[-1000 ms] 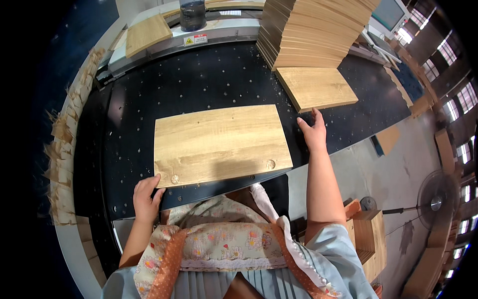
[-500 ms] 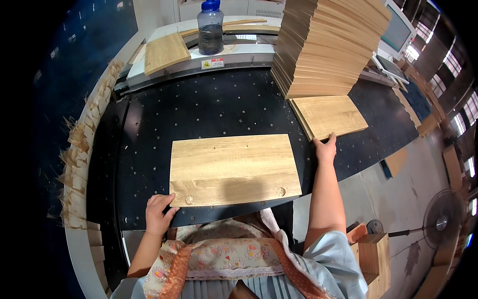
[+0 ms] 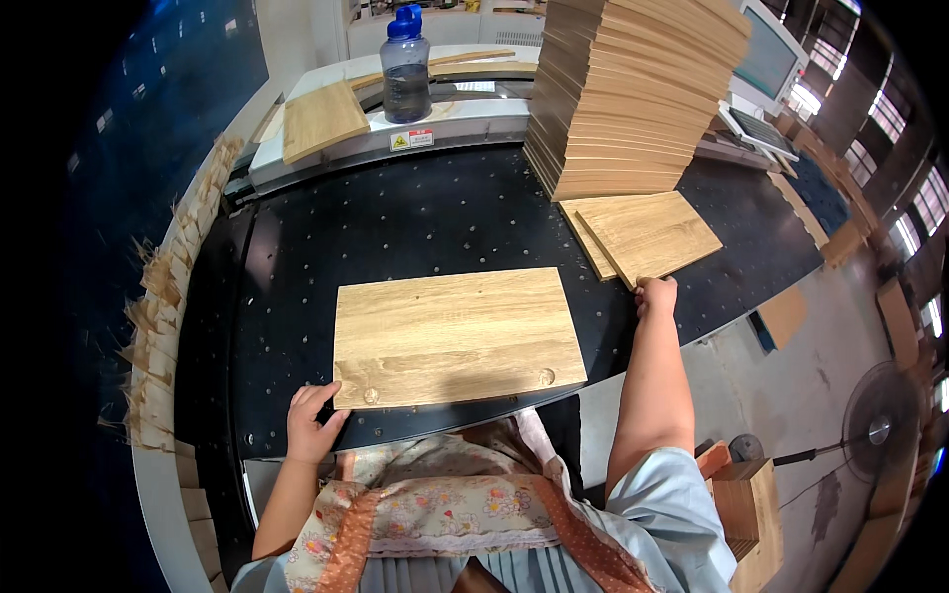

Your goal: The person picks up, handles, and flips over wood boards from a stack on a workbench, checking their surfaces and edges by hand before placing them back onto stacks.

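Note:
A rectangular wood-grain board (image 3: 455,336) lies flat on the black table (image 3: 376,217) in front of me. It has two round recesses along its near edge and two small holes toward its far edge. My left hand (image 3: 313,420) rests at its near left corner, fingers apart, the thumb just off the board. Over to the right, my right hand (image 3: 654,295) pinches the near corner of another wood-grain board (image 3: 652,237). That board lies askew on top of a further board (image 3: 591,247), of which only the left strip shows.
A tall stack of boards (image 3: 633,99) rises behind the right-hand boards. At the back, a blue-capped water bottle (image 3: 406,79) and a loose board (image 3: 324,121) sit on a white machine beam (image 3: 474,124). A fan (image 3: 878,430) stands on the floor at right.
My right hand has closed on the upper board's corner and shifted it to the right, uncovering the board beneath. My left hand has hardly moved.

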A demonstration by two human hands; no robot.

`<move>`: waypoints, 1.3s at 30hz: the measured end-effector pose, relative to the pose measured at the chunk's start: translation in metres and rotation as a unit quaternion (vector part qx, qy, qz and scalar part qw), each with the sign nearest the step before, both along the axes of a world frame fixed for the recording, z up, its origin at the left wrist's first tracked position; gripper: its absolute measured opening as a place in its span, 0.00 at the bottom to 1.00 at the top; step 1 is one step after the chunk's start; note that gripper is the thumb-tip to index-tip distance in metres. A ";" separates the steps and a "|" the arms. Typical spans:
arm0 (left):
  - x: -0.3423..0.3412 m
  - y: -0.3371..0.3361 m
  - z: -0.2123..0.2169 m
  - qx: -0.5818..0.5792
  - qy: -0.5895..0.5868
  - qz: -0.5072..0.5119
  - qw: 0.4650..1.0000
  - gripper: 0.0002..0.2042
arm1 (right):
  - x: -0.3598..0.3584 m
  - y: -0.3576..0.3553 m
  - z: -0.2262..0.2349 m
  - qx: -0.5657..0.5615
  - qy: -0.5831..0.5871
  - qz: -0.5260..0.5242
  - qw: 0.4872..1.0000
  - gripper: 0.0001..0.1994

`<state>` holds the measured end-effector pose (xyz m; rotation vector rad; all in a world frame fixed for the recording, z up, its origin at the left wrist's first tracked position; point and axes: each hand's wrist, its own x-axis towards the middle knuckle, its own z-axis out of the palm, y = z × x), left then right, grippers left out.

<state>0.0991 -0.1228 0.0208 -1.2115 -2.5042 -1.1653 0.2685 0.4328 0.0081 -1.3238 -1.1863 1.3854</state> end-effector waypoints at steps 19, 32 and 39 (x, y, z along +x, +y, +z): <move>0.006 0.033 0.013 0.266 -0.173 -0.009 0.948 0.16 | 0.043 -0.192 0.009 -0.091 0.449 0.313 0.832 0.33; 0.059 0.118 0.088 0.422 -0.529 -0.314 0.666 0.23 | 0.042 -0.263 0.055 -0.038 0.356 0.443 0.822 0.39; 0.067 0.094 0.094 0.406 -0.530 -0.272 0.694 0.22 | 0.039 -0.250 0.057 -0.060 0.457 0.457 0.760 0.33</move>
